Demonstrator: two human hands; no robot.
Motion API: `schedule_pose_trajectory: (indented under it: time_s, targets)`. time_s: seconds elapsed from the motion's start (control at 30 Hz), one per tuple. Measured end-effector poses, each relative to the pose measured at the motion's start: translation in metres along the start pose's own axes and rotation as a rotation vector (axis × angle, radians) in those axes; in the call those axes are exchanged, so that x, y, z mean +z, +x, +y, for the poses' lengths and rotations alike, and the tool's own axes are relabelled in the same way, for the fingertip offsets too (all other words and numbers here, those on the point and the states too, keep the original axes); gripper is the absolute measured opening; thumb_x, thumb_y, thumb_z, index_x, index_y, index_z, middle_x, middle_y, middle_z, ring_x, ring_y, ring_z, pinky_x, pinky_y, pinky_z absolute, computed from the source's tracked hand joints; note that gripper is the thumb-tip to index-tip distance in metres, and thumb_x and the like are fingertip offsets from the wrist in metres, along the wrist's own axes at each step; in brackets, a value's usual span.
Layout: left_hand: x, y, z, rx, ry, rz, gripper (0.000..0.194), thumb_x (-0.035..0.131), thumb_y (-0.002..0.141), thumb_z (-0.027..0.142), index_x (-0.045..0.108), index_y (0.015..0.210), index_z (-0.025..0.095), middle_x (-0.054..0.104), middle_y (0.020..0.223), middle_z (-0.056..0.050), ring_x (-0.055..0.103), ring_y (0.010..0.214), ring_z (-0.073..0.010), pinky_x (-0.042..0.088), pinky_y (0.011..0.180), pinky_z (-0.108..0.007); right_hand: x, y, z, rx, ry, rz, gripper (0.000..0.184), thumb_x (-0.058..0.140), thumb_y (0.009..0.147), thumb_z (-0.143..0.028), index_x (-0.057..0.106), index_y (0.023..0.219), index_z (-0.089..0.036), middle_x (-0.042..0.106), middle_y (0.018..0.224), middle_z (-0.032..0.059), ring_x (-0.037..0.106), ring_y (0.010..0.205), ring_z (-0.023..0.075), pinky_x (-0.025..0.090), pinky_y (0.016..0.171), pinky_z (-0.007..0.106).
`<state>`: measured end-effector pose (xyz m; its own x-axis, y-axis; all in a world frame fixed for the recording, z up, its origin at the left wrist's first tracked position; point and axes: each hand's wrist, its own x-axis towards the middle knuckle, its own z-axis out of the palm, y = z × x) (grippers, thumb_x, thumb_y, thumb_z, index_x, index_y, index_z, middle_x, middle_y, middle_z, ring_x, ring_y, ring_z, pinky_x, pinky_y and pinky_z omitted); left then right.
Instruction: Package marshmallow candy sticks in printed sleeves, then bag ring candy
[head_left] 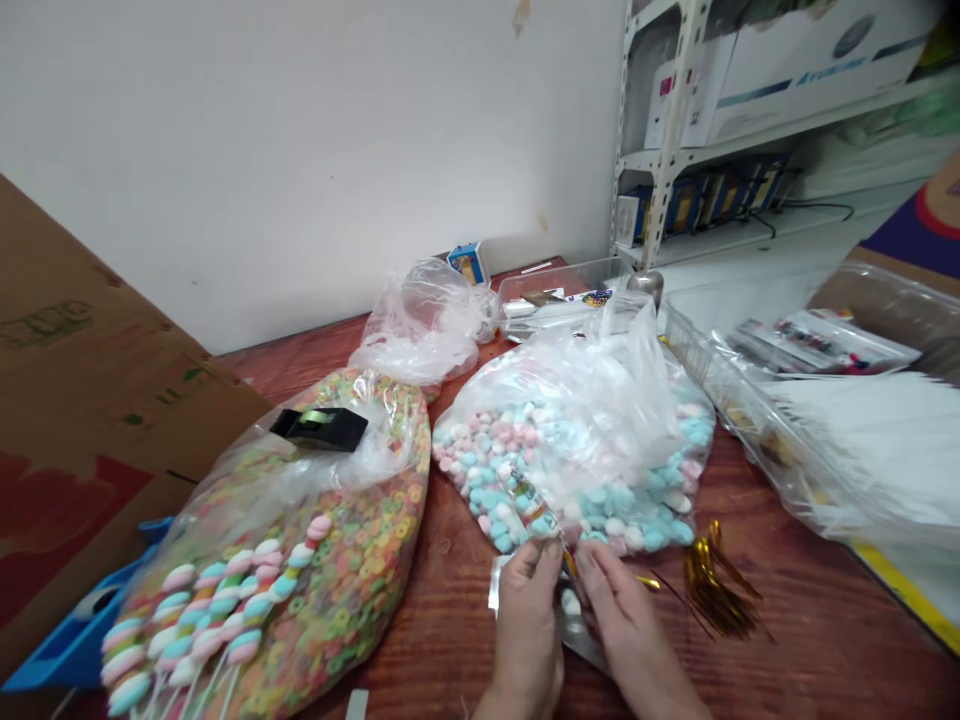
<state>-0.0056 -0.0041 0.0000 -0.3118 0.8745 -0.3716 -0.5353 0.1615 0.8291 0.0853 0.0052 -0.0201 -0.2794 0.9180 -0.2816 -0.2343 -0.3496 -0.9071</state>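
Close together at the lower middle, both my hands work at the neck of a small clear candy packet [529, 500] with colourful pieces inside. My left hand [529, 625] is closed in a pinch on the packet's gathered end. Thumb and fingers of my right hand [626, 620] pinch a gold twist tie [569, 563] at that neck. The packet points up and away, over a big bag of pastel marshmallows [487, 480]. Just right of my hands lies a bunch of gold twist ties [712, 585]. White sweets in a clear wrapper [571, 604] show partly behind my fingers.
A big bag of cereal rings [375, 550] lies left, bearing marshmallow skewers [217, 610] and a black tape dispenser [319, 428]. A cardboard box [112, 400] and blue dispenser [71, 640] flank it. Clear bins [750, 440] stand right, a metal shelf [667, 130] behind.
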Motion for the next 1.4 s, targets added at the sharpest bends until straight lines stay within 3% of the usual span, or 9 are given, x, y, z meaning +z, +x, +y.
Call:
schedule_pose_trajectory:
  time_s: [0.1,0.3,0.4,0.47,0.57,0.67,0.8,1.13,1.4]
  targets:
    - [-0.002,0.0,0.005,0.016,0.082,-0.037,0.024,0.077,0.074,0.035,0.078,0.088,0.016,0.074,0.079,-0.006,0.065,0.082,-0.0192,0.049,0.079,-0.028,-0.002,-0.004,0.001,-0.21,-0.151,0.03,0.038,0.061,0.085,-0.058,0.061,0.079,-0.02,0.055,0.07,-0.0006,0.049,0.067,0.0141,0.043,0.063,0.024]
    - [-0.023,-0.005,0.013,-0.293,-0.036,-0.332,0.046,0.086,0.059,0.043,0.077,0.095,0.014,0.071,0.076,-0.008,0.066,0.08,-0.022,0.051,0.076,-0.031,0.001,-0.013,-0.004,0.389,0.621,-0.518,0.041,0.066,0.083,-0.056,0.043,0.075,-0.023,0.032,0.053,-0.0133,0.009,0.035,0.0027,0.013,0.033,0.017]
    - [-0.031,-0.007,0.007,-0.359,-0.041,-0.366,0.039,0.087,0.058,0.038,0.077,0.088,0.015,0.071,0.075,-0.008,0.065,0.071,-0.0212,0.053,0.067,-0.031,-0.004,-0.016,-0.005,0.399,0.511,-0.669,0.041,0.058,0.086,-0.061,0.039,0.077,-0.026,0.029,0.049,-0.0145,0.011,0.031,0.0041,0.019,0.032,0.018]
    - [-0.032,-0.005,0.007,-0.315,-0.026,-0.292,0.026,0.085,0.063,0.035,0.077,0.08,0.017,0.07,0.073,-0.006,0.063,0.064,-0.0178,0.053,0.062,-0.03,-0.014,-0.019,-0.008,0.277,0.25,-0.572,0.036,0.053,0.089,-0.059,0.046,0.08,-0.025,0.038,0.052,-0.0111,0.027,0.035,0.0066,0.031,0.04,0.021]
    - [-0.03,0.003,0.018,-0.107,-0.007,-0.12,0.022,0.087,0.06,0.031,0.075,0.07,0.017,0.07,0.074,-0.003,0.063,0.066,-0.0142,0.055,0.067,-0.026,-0.04,-0.026,-0.01,-0.091,-0.329,-0.256,0.022,0.051,0.095,-0.04,0.059,0.086,-0.02,0.06,0.082,0.0034,0.056,0.076,0.0167,0.043,0.071,0.031]
    - [-0.029,0.01,0.031,0.028,-0.003,0.033,0.027,0.092,0.051,0.031,0.074,0.067,0.017,0.071,0.074,-0.001,0.065,0.067,-0.0126,0.055,0.071,-0.024,-0.07,-0.028,-0.002,-0.393,-0.92,0.089,0.02,0.044,0.098,-0.026,0.063,0.097,-0.02,0.059,0.094,0.0078,0.053,0.094,0.0231,0.039,0.083,0.037]
    - [-0.03,0.011,0.031,0.049,0.033,0.085,0.03,0.092,0.051,0.032,0.076,0.072,0.017,0.071,0.071,-0.002,0.061,0.058,-0.0096,0.052,0.062,-0.02,-0.085,-0.018,0.015,-0.446,-1.312,0.217,0.016,0.047,0.097,-0.024,0.063,0.097,-0.021,0.057,0.086,0.005,0.055,0.085,0.0225,0.039,0.076,0.033]
    - [-0.047,0.004,0.023,0.117,0.306,-0.035,0.023,0.077,0.074,0.037,0.075,0.086,0.017,0.064,0.067,0.001,0.052,0.066,-0.0117,0.041,0.064,-0.019,-0.071,0.003,0.025,-0.444,-1.505,0.338,0.023,0.042,0.095,-0.017,0.055,0.077,-0.022,0.057,0.078,0.0032,0.059,0.07,0.0199,0.033,0.059,0.03]
    - [-0.044,0.0,0.034,0.144,0.485,0.032,0.027,0.074,0.076,0.041,0.074,0.092,0.019,0.063,0.07,0.001,0.051,0.07,-0.0149,0.04,0.065,-0.02,-0.077,0.0,0.014,-0.472,-1.502,0.301,0.021,0.04,0.098,-0.021,0.056,0.084,-0.022,0.058,0.081,0.0024,0.06,0.071,0.0178,0.036,0.059,0.028]
